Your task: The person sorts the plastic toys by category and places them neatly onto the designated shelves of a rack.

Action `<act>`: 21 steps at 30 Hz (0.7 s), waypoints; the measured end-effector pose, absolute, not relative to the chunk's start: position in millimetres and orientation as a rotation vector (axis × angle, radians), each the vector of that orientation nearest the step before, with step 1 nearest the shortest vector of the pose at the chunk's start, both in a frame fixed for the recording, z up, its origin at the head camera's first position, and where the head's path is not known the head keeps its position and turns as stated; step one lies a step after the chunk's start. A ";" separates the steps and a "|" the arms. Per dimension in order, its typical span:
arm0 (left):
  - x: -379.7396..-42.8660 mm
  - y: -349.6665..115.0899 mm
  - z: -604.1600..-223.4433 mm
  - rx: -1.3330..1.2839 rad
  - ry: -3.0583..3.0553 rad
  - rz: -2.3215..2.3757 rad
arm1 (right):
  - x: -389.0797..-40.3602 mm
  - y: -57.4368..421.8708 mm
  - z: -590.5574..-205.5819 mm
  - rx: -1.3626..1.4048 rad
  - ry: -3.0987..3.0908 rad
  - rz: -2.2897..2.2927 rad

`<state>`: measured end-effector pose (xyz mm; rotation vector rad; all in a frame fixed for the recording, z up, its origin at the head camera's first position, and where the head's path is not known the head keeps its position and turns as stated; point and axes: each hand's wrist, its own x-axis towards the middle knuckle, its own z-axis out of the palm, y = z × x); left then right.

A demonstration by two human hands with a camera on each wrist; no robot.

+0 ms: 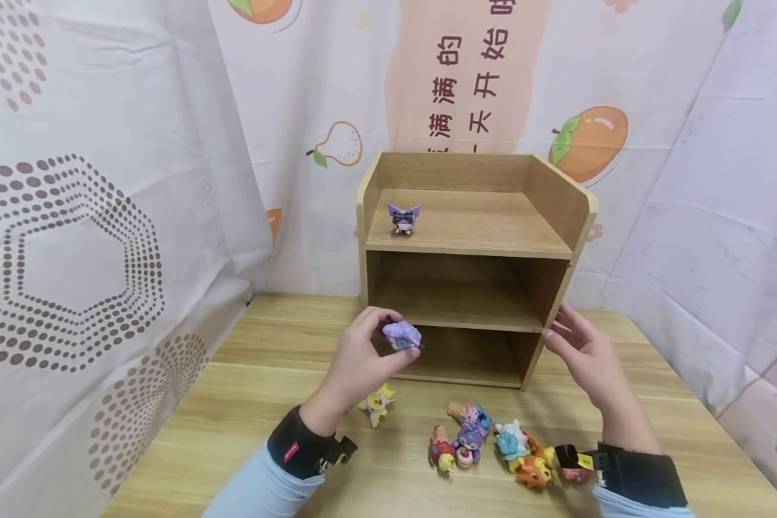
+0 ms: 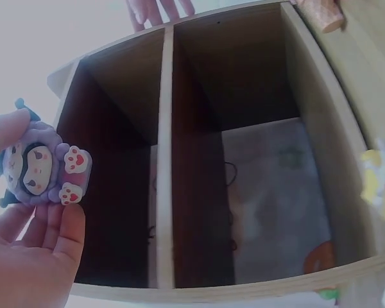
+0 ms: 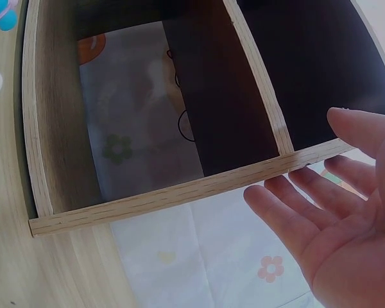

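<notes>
My left hand [image 1: 357,360] holds a purple toy figurine [image 1: 401,335] between thumb and fingers, in front of the shelf's lower left. In the left wrist view the figurine [image 2: 40,165] shows a white face and pale paw feet with red hearts. The wooden shelf [image 1: 469,250] stands upright on the table, its compartments facing me. My right hand [image 1: 585,356] grips the shelf's right side panel. In the right wrist view its fingertips [image 3: 260,196] lie along the outer edge and its thumb reaches over the front. A purple-eared figurine [image 1: 404,219] sits on the top board, at the left.
On the table [image 1: 285,352] before the shelf, a yellow-and-white figurine [image 1: 377,404] lies at the left. Several colourful figurines [image 1: 471,432] are clustered in the middle, and more figurines [image 1: 524,455] lie by my right wrist. A printed cloth [image 1: 285,93] hangs behind the shelf.
</notes>
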<state>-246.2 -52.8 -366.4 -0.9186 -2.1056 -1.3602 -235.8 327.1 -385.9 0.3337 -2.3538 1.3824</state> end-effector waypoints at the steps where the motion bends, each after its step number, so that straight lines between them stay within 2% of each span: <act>1: -246.6 -51.6 -363.3 -0.928 -2.096 -1.358 | -235.4 327.4 -386.1 0.334 -2.351 1.388; 21: -255.1 -30.9 -303.2 -1.019 -1.931 -1.124 | -234.3 328.4 -385.6 0.354 -2.328 1.416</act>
